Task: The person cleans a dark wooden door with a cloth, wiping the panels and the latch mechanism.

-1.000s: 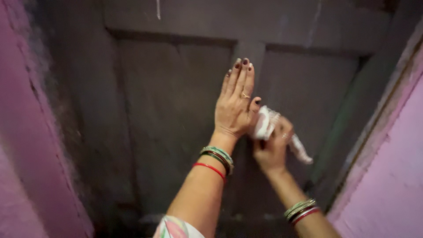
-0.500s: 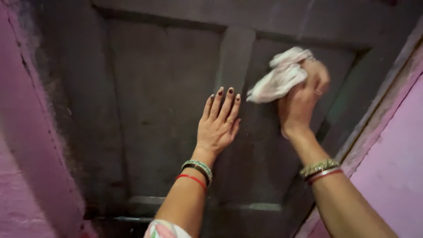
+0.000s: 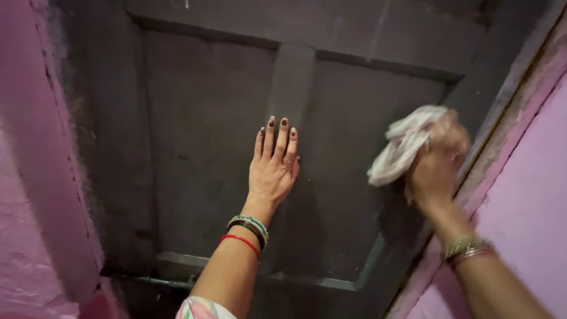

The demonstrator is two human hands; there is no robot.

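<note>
Crumpled white cotton cloth point(image 3: 404, 145) sits bunched in the right hand point(image 3: 437, 165), pressed against the right-hand recessed panel of the dark brown panelled wooden door point(image 3: 207, 147), close to that door's right edge and just beside the pink painted wall point(image 3: 525, 195). The right hand's grip is clenched around the cloth, with a loose tail of fabric hanging out toward the door's middle. The hand is blurred, so exactly how the fingers wrap the cloth cannot be told.

The left hand point(image 3: 271, 171) lies flat against the door, fingers together and pointing up, resting at the foot of the door's central upright rail; its grip is released and holds nothing. Green, black and red bangles point(image 3: 245, 231) ring that wrist, and gold and red ones ring the right wrist.

To wipe well here, it seems best to keep the cloth's broad face, not its tail, against the wood, work along the panel's grooves where dust gathers, and let the flat left palm steady the door so it does not swing.
</note>
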